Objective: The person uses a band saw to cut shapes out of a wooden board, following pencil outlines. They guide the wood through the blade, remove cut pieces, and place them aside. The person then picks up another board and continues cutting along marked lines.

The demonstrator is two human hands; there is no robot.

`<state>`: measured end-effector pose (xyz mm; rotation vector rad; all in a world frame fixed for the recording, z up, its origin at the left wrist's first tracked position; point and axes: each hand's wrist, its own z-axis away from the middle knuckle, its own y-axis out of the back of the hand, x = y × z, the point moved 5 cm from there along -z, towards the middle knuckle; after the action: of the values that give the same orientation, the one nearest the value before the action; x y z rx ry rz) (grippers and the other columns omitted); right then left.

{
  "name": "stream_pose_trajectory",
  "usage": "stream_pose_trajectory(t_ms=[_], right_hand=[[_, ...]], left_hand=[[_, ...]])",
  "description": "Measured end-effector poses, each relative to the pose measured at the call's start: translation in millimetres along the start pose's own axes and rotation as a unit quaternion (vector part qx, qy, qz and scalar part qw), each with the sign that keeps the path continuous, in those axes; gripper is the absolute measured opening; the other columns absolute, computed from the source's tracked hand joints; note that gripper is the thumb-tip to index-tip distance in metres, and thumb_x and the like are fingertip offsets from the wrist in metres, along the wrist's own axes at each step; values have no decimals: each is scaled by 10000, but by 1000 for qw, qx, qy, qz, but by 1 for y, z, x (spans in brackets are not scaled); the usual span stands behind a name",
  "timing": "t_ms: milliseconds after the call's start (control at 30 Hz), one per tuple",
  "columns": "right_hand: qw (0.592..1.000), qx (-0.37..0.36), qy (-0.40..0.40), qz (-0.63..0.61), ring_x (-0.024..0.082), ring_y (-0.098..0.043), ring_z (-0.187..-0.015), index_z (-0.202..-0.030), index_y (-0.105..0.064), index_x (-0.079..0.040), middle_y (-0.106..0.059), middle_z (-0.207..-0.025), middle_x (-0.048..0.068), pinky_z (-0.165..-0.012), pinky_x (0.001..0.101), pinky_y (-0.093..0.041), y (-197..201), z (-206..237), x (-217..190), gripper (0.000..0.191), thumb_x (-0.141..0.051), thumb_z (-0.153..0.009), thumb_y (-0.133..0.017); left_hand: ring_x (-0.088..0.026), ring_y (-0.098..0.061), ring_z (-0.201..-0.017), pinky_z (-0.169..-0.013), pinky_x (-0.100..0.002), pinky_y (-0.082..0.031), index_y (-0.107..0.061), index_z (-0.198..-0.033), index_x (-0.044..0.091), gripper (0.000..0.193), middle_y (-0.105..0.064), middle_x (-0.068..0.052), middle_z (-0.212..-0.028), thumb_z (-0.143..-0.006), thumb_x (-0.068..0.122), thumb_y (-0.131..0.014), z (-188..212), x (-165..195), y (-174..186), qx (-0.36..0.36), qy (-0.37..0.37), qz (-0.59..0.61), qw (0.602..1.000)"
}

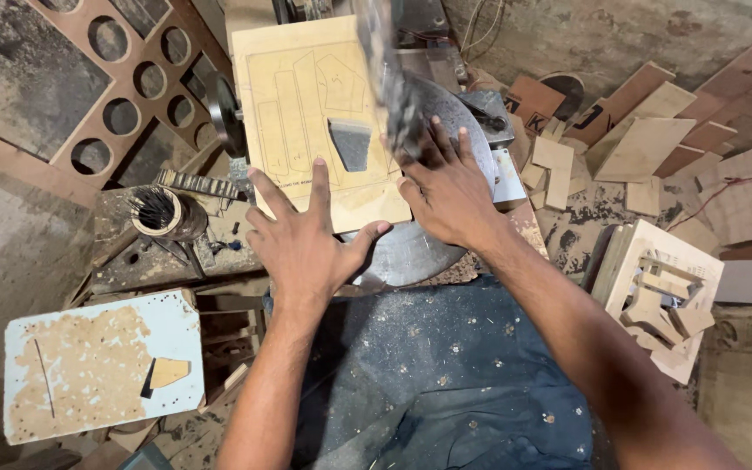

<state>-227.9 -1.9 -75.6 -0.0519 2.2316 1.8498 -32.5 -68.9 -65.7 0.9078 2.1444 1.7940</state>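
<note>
A pale wooden board (306,96) with pencilled outlines and a cut-out hole lies flat on a round grey metal saw table (411,252). My left hand (306,244) presses on the board's near edge with fingers spread. My right hand (446,187) lies flat on the board's right edge, fingers spread, right beside the blurred vertical saw blade (389,74). Neither hand grips anything.
A brown panel with round holes (132,83) leans at the upper left. A tin of nails (157,211) sits on a dusty bench. A worn white board (97,365) lies lower left. Several wood offcuts (646,144) and a box of cut pieces (663,296) lie to the right.
</note>
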Motion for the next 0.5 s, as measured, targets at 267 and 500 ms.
stream_pose_trajectory(t_ms=[267, 500], right_hand=[[998, 12, -4, -57, 473, -161, -1513, -1568, -526, -125, -254, -1621, 257, -1199, 650, -57, 1, -3, -1, 616, -316, -992, -413], [1000, 14, -12, -12, 459, -163, -1547, -1451, -600, -71, -289, -1636, 267, -1224, 639, -70, -7, -4, 1, 539, -321, -1013, -409]], left_hand=[[-495, -464, -968, -770, -565, -415, -423, -1588, 223, 1099, -107, -511, -1528, -764, 946, -508, -3, -5, -8, 1, -7, 14, 1000], [-484, -462, -990, -817, -562, -411, -473, -1576, 229, 1082, -141, -487, -1526, -785, 966, -515, 2, -4, -10, 76, -22, -21, 997]])
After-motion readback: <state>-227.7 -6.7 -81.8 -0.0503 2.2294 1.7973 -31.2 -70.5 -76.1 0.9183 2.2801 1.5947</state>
